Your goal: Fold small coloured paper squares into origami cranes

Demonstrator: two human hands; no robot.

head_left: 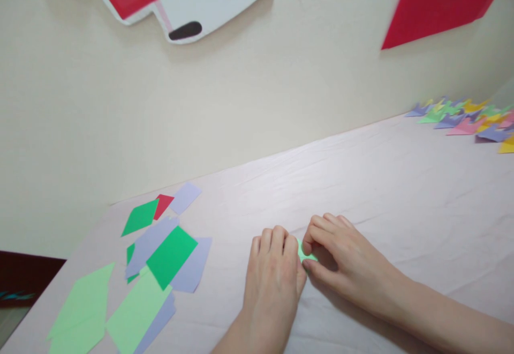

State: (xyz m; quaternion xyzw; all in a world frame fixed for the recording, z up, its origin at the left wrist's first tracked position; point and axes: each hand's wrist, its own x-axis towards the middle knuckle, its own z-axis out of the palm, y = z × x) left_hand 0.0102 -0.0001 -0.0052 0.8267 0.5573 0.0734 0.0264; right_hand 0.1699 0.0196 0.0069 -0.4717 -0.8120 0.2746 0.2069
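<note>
A small piece of light green paper (305, 255) lies on the cloth-covered table, mostly hidden between my two hands. My left hand (275, 265) rests over its left side, fingers curled down against the table. On the right side, my right hand (341, 255) pinches the paper's edge between thumb and bent fingers. Whether the paper is folded cannot be made out, since only a small part shows.
Loose paper pieces lie at the left: light green (86, 303), dark green (172, 257), lilac (187, 197) and red (163, 205). Several folded colored paper shapes (466, 121) stand at the far right. Behind the table (361, 182) rises a wall with cut-out decorations (225, 8).
</note>
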